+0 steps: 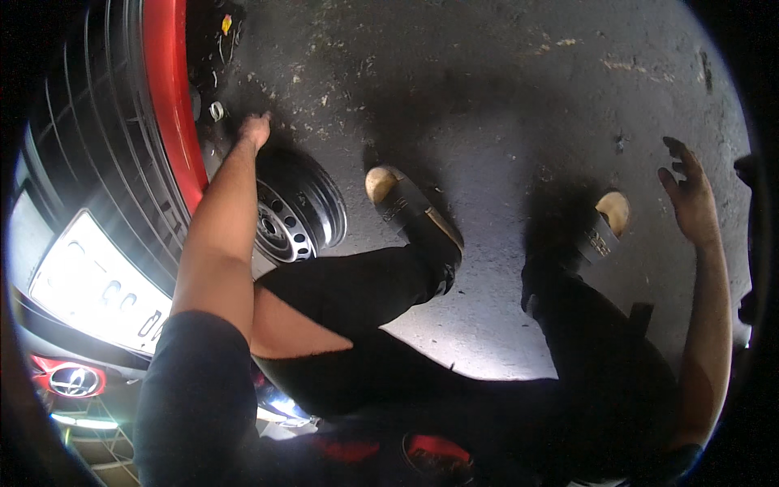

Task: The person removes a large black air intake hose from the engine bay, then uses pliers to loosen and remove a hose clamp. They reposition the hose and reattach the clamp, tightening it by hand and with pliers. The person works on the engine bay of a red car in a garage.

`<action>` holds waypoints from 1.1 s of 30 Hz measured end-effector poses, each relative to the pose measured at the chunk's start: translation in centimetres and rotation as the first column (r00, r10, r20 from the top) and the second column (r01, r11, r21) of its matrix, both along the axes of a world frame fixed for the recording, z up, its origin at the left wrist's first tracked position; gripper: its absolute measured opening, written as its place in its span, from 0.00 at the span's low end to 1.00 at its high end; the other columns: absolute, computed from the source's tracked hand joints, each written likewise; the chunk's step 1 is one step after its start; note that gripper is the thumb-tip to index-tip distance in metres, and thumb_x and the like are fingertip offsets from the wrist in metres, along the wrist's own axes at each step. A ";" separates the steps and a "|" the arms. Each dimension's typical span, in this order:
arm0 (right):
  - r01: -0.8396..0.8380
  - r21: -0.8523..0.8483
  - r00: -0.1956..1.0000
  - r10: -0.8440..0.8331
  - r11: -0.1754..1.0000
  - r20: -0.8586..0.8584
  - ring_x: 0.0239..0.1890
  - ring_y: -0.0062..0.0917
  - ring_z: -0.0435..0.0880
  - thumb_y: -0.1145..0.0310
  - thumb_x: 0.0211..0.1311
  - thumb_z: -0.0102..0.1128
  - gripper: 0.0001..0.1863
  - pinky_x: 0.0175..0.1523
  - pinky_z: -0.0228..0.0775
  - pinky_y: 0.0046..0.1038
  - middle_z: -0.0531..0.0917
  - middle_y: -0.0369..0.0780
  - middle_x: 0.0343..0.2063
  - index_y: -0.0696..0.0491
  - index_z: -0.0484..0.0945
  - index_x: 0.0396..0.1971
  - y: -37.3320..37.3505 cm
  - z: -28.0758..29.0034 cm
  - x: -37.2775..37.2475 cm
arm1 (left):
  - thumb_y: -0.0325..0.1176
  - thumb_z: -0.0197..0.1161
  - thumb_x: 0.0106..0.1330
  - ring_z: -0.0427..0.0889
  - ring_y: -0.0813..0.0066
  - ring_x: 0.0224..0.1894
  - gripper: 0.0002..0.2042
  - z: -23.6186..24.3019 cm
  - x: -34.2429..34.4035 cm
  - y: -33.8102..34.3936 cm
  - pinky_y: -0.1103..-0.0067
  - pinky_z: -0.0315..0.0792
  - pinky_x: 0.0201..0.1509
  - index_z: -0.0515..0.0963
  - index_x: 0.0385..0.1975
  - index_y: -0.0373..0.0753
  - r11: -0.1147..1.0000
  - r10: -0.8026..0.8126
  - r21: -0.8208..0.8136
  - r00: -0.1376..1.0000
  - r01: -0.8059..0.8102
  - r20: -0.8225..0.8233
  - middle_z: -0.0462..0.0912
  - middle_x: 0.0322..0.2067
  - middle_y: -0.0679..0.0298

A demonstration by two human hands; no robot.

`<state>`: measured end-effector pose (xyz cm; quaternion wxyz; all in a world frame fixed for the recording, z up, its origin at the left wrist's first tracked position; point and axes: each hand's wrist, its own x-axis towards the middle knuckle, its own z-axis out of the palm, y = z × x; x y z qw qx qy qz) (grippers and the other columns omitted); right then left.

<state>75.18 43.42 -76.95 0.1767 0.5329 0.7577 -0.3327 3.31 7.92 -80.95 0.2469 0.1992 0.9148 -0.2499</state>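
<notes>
My left hand (256, 130) reaches out past a bare steel wheel rim (326, 199), close to the red bumper (172, 89) of a car. Its fingers look curled in, and whatever they hold, if anything, is hidden. Round holes ring the centre of the wheel rim, which stands tilted on the floor beside my left forearm. Far to the right, my right hand (691, 195) hangs over the floor, open, with its fingers apart and nothing in them.
The car's dark grille and white number plate (97, 284) fill the left side. My feet in dark sandals (406, 203) stand apart on the rough grey floor (479, 170). A small pale ring-shaped piece (217, 111) and a yellow scrap (226, 23) lie near the bumper.
</notes>
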 end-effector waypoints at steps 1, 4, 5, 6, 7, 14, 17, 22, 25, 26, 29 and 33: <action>-0.011 0.007 1.000 0.011 1.000 -0.002 0.63 0.40 0.75 0.65 0.68 0.61 0.28 0.65 0.70 0.40 0.72 0.44 0.65 0.43 0.68 0.67 0.8 -0.5 -0.4 | 0.52 0.49 0.74 0.65 0.48 0.70 0.31 -0.3 -0.8 -0.3 0.63 0.61 0.73 0.69 0.64 0.30 0.999 0.029 -0.015 0.999 -0.029 -0.020 0.66 0.67 0.42; -0.055 0.102 0.998 0.053 0.993 0.022 0.67 0.41 0.71 0.66 0.66 0.63 0.30 0.69 0.67 0.42 0.71 0.44 0.66 0.43 0.67 0.68 3.2 -1.4 -2.7 | 0.50 0.46 0.72 0.69 0.49 0.68 0.29 -2.3 -3.4 -0.5 0.64 0.63 0.71 0.74 0.60 0.31 0.994 0.052 -0.094 0.993 -0.062 -0.106 0.70 0.65 0.44; -0.136 0.137 0.989 0.142 0.981 -0.036 0.68 0.43 0.69 0.66 0.64 0.65 0.34 0.70 0.65 0.43 0.68 0.45 0.68 0.42 0.64 0.69 4.3 -1.8 -3.9 | 0.49 0.46 0.72 0.70 0.49 0.68 0.29 -3.3 -4.3 -0.5 0.64 0.64 0.71 0.74 0.60 0.31 0.991 0.063 -0.112 0.992 -0.075 -0.108 0.70 0.65 0.44; -0.223 0.179 0.967 0.240 0.958 -0.082 0.70 0.44 0.66 0.65 0.62 0.67 0.38 0.71 0.63 0.44 0.65 0.47 0.69 0.41 0.62 0.71 5.2 -2.4 -5.3 | 0.49 0.45 0.72 0.70 0.50 0.67 0.28 -4.3 -5.1 -0.7 0.65 0.64 0.71 0.74 0.60 0.30 0.990 0.070 -0.117 0.991 -0.083 -0.113 0.70 0.65 0.44; -0.291 0.189 0.951 0.304 0.938 -0.048 0.71 0.46 0.64 0.65 0.59 0.70 0.42 0.72 0.61 0.45 0.62 0.48 0.71 0.40 0.59 0.72 5.6 -3.0 -6.5 | 0.48 0.45 0.72 0.71 0.50 0.67 0.28 -5.3 -5.9 -0.9 0.65 0.65 0.70 0.75 0.59 0.30 0.988 0.073 -0.126 0.990 -0.088 -0.119 0.71 0.65 0.45; -0.298 -0.088 0.924 0.311 0.950 0.223 0.76 0.56 0.47 0.57 0.44 0.80 0.69 0.76 0.46 0.56 0.36 0.55 0.76 0.36 0.32 0.77 -0.6 -9.0 -10.6 | 0.47 0.44 0.71 0.76 0.54 0.64 0.29 -10.3 -10.7 -6.7 0.67 0.69 0.67 0.75 0.59 0.29 0.958 0.234 -0.064 0.892 -0.279 -0.387 0.74 0.62 0.45; -0.365 0.148 0.927 0.345 0.919 0.149 0.77 0.54 0.40 0.48 0.43 0.80 0.72 0.76 0.40 0.57 0.35 0.52 0.77 0.39 0.30 0.77 -3.5 -10.7 -10.3 | 0.47 0.49 0.69 0.77 0.53 0.62 0.30 -12.6 -12.7 -9.3 0.67 0.71 0.65 0.69 0.62 0.27 0.919 0.229 -0.181 0.846 -0.351 -0.481 0.76 0.60 0.45; -0.167 0.166 0.979 0.144 0.972 0.142 0.77 0.54 0.45 0.55 0.40 0.83 0.69 0.76 0.49 0.53 0.42 0.55 0.76 0.36 0.39 0.78 -4.4 -11.8 -9.7 | 0.44 0.55 0.66 0.79 0.56 0.61 0.35 -15.2 -17.8 -11.4 0.71 0.73 0.63 0.58 0.66 0.24 0.891 0.452 0.223 0.718 -0.396 -0.530 0.74 0.61 0.44; -0.169 0.186 0.985 0.159 0.968 0.064 0.76 0.53 0.46 0.59 0.40 0.84 0.69 0.74 0.54 0.51 0.42 0.56 0.76 0.33 0.40 0.77 -4.4 -12.0 -9.5 | 0.44 0.54 0.67 0.79 0.57 0.60 0.35 -15.5 -21.2 -11.4 0.72 0.73 0.63 0.58 0.66 0.24 0.900 0.431 0.241 0.665 -0.363 -0.610 0.73 0.62 0.43; -0.193 0.230 0.981 0.188 0.954 0.044 0.77 0.53 0.46 0.61 0.39 0.84 0.69 0.75 0.54 0.50 0.41 0.55 0.76 0.33 0.40 0.77 -4.5 -12.1 -9.5 | 0.45 0.54 0.67 0.79 0.57 0.60 0.34 -15.2 -22.4 -11.2 0.71 0.73 0.63 0.59 0.66 0.24 0.859 0.511 0.362 0.644 -0.362 -0.569 0.73 0.62 0.43; -0.175 0.211 0.984 0.168 0.962 0.052 0.77 0.50 0.45 0.67 0.39 0.84 0.70 0.75 0.54 0.47 0.41 0.53 0.76 0.32 0.40 0.77 -5.0 -11.9 -9.4 | 0.45 0.53 0.68 0.79 0.57 0.60 0.33 -13.9 -24.8 -11.1 0.71 0.73 0.63 0.60 0.65 0.24 0.832 0.530 0.430 0.727 -0.349 -0.435 0.73 0.61 0.43; -0.083 0.156 0.994 0.071 0.984 0.082 0.79 0.42 0.41 0.78 0.37 0.80 0.70 0.77 0.54 0.46 0.36 0.43 0.78 0.29 0.40 0.77 -5.1 -11.7 -9.6 | 0.45 0.52 0.69 0.79 0.57 0.59 0.32 -12.0 -27.0 -11.7 0.70 0.73 0.62 0.61 0.64 0.24 0.818 0.548 0.439 0.735 -0.372 -0.399 0.73 0.61 0.43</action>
